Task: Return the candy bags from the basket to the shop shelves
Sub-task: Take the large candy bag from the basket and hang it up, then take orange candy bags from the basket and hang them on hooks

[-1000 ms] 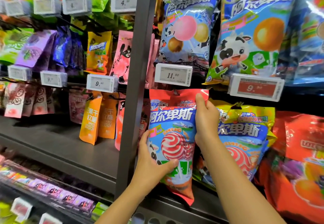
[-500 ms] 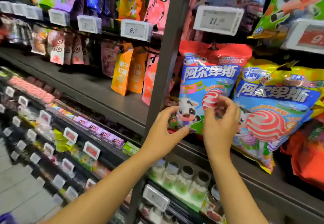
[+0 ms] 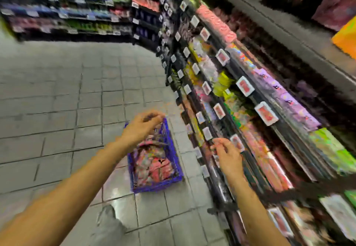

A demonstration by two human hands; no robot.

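Blurrily, both loosely curled, seemingly empty hands, left hand (image 3: 141, 128) and right hand (image 3: 228, 156), hover over the blue plastic basket (image 3: 176, 170) of pink candy bags (image 3: 154, 165) at six o'clock; a hasty grab might fumble one.

**Nothing legible on the shelves**

Motion blur is smearing everything here. The small white price tags with red panels (image 3: 266, 113) along the dark metal shelf edges (image 3: 289, 141) are showing no readable digits, and the pink printed candy bags (image 3: 154, 163) lying in the blue plastic basket (image 3: 174, 156) are showing no readable lettering.

one head-worn view is given, aimed steeply down at the floor (image 3: 57, 84), basket (image 3: 174, 168) and shelves (image 3: 250, 111) on the right.
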